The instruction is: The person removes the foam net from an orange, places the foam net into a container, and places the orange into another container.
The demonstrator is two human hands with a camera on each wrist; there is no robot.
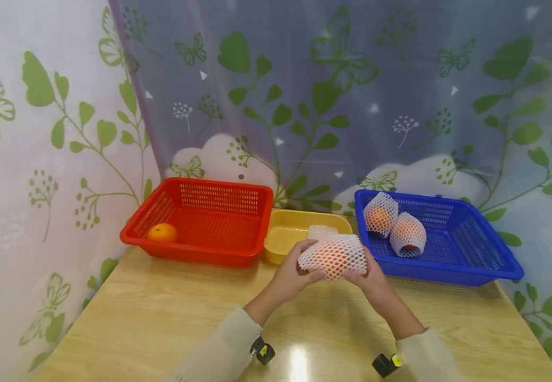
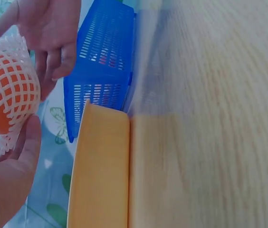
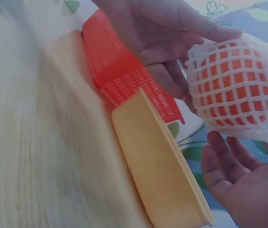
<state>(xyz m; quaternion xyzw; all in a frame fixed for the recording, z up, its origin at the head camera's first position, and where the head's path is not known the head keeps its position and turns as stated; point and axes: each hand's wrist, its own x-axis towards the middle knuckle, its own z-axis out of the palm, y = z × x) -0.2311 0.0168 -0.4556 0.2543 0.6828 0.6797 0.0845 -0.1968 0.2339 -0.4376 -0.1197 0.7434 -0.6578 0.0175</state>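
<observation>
Above the table's middle, just in front of the yellow tray, both hands hold an orange in a white foam net sleeve. My left hand grips the sleeve's left end, thumb at the front. On the right end, my right hand holds it with the thumb in front and the fingers behind. Through the mesh the orange fruit shows in the left wrist view. The right wrist view has the netted orange between the two hands, the right hand's fingers underneath.
A red basket at left contains one bare orange. Behind the hands, a yellow tray contains another white foam net. At right, a blue basket holds two netted oranges. A patterned curtain hangs behind.
</observation>
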